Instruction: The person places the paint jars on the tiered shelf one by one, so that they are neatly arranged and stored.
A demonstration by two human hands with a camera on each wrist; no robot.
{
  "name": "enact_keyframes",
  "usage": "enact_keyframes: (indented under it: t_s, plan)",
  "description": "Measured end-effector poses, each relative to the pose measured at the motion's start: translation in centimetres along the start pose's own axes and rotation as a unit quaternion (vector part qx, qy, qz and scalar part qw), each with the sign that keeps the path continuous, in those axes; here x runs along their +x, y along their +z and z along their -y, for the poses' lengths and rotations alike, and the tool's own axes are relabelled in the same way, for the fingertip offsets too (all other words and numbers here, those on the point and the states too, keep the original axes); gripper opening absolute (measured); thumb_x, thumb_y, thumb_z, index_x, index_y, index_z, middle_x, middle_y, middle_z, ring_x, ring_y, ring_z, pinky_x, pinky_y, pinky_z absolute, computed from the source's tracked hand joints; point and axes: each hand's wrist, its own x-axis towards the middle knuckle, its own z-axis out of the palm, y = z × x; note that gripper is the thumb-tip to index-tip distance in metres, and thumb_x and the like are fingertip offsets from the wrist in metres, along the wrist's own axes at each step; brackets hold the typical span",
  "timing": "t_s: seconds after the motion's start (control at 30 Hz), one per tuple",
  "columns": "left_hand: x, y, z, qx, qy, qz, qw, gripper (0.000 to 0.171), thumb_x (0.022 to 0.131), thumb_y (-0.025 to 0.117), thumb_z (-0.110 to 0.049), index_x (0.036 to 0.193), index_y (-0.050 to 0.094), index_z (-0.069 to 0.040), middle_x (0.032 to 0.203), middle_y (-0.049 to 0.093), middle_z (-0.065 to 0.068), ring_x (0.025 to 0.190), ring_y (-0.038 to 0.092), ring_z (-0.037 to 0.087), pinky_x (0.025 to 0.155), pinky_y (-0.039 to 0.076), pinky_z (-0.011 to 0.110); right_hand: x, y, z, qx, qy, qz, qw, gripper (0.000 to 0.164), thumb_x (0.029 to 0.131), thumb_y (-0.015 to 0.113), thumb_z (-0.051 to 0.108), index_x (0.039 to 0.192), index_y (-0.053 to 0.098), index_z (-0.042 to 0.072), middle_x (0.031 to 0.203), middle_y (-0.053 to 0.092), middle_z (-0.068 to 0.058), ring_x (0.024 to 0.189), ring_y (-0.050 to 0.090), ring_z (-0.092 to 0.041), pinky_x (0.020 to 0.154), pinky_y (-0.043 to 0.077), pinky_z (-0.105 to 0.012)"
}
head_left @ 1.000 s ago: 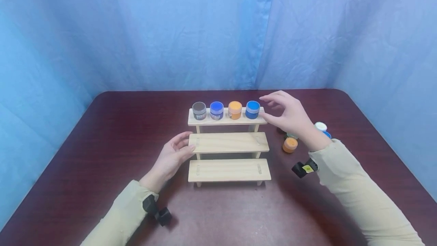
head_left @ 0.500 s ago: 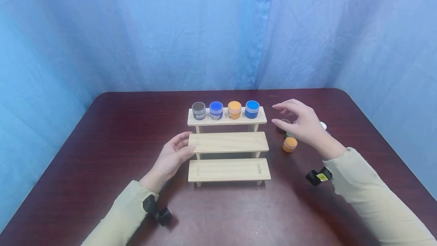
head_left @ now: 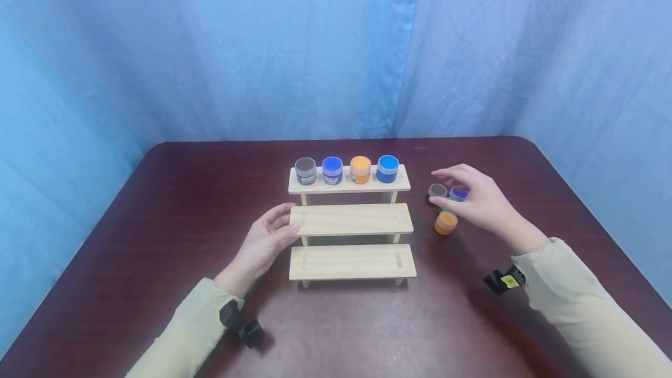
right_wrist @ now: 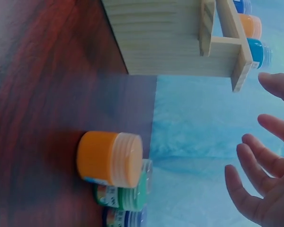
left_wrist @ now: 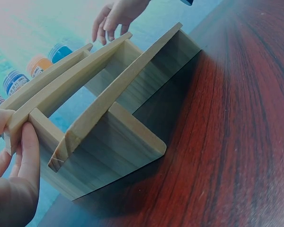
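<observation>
Lower down, near the right hand (head_left: 480, 200), stands an orange jar (head_left: 445, 224).

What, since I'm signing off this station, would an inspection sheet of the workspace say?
Surface: dark reddish table, wood-grained.
Job's things: three-tier wooden stand; four lidded jars in a row on its top tier; loose jars grouped on the table to its right.
Clutter: nothing seen.
Hands: left hand pinches the middle tier at its left end; right hand near the loose jars, fingers apart, holding nothing.
Cables: nothing seen.
Surroundings: blue curtains behind and at both sides.
</observation>
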Motion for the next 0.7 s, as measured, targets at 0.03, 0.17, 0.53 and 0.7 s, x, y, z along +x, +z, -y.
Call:
enact_keyframes:
  t_s: [0.03,0.17,0.53,0.7]
  plan:
    - [0.0,0.0,0.0,0.000,0.001,0.000,1.0000,0.056,0.088,0.047,0.014,0.140,0.028,0.009,0.096,0.058,-0.005,0.080,0.062,0.002,0.080,0.054,0.017,-0.1,0.0,-0.2,-0.004,0.005,0.007,1.000,0.044,0.080,0.075,0.021,0.120,0.061,0.008,0.109,0.061,-0.010,0.095,0.059,-0.026,0.083,0.049,-0.048]
    - [0.0,0.0,0.0,-0.001,0.003,0.002,1.0000,0.056,0.088,0.047,0.014,0.140,0.027,0.010,0.096,0.058,-0.005,0.081,0.062,0.003,0.081,0.054,0.017,-0.7,0.2,-0.8,-0.018,0.026,0.031,0.999,0.050,0.081,0.074,0.027,0.124,0.058,0.008,0.113,0.058,-0.012,0.099,0.057,-0.030,0.081,0.049,-0.050]
    - [-0.1,0.0,-0.1,-0.004,0.004,0.005,1.0000,0.057,0.088,0.046,0.014,0.141,0.025,0.011,0.095,0.058,-0.004,0.081,0.063,0.003,0.082,0.054,0.018,-1.7,0.7,-2.2,-0.007,0.042,0.040,0.998,0.055,0.080,0.075,0.028,0.125,0.056,0.002,0.110,0.057,-0.017,0.101,0.055,-0.032,0.086,0.049,-0.054]
    - [-0.1,0.1,-0.1,-0.004,0.002,0.004,1.0000,0.057,0.088,0.046,0.014,0.141,0.025,0.011,0.096,0.058,-0.004,0.081,0.063,0.003,0.081,0.054,0.018,-2.3,0.8,-2.8,-0.017,0.049,0.057,0.997,0.058,0.081,0.074,0.032,0.127,0.055,0.002,0.115,0.056,-0.018,0.101,0.054,-0.032,0.082,0.048,-0.051]
